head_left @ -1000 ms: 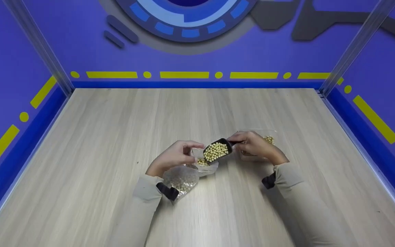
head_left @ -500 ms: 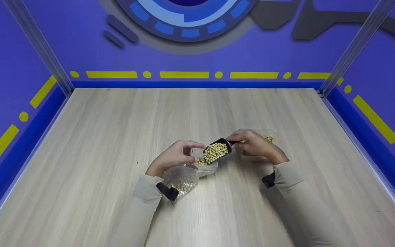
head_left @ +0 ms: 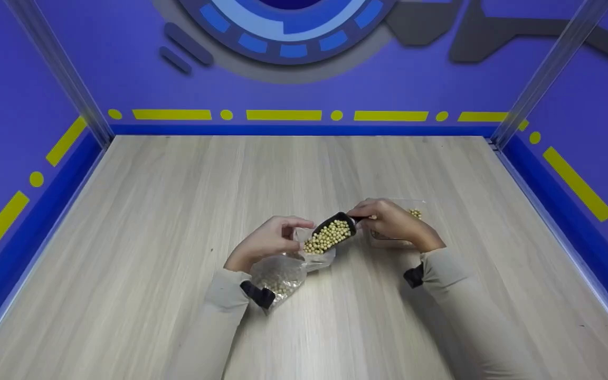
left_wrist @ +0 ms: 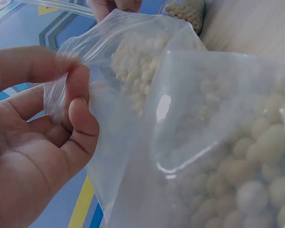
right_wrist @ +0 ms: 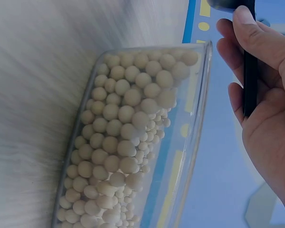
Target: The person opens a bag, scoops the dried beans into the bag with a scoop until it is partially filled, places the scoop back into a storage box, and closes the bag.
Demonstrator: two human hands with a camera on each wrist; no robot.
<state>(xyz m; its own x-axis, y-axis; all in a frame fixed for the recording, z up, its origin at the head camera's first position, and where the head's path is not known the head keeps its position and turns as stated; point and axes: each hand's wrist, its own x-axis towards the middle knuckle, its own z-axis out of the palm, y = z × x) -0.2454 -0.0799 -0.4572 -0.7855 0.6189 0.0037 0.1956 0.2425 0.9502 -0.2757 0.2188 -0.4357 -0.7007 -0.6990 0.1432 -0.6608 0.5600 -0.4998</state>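
Loaded scoop held at a clear bag's mouth

The black scoop (head_left: 344, 216) is grasped by its handle (right_wrist: 250, 80) in the right hand (head_left: 392, 222), and its front is held at the mouth of the clear bag (head_left: 321, 259), just beside the left hand. The bag's rim is pinched by the fingers of the left hand (head_left: 267, 240).

The bag is judged light, limp and slippery, best taken by its rim. The scoop seems stiff and light, steadied best by its handle; its pale round beads (head_left: 330, 236) are likely hard and quick to roll. A filled bag (head_left: 280, 279) lies beside the left wrist; whether it is joined to the pinched one cannot be told. Beneath and beyond the right hand stands a rigid-looking clear box (right_wrist: 199, 109), partly filled with beads.

A smooth, wood-grained tabletop (head_left: 177, 211) is spread under both hands; beyond them it is bounded by blue walls (head_left: 124, 79) marked in yellow.
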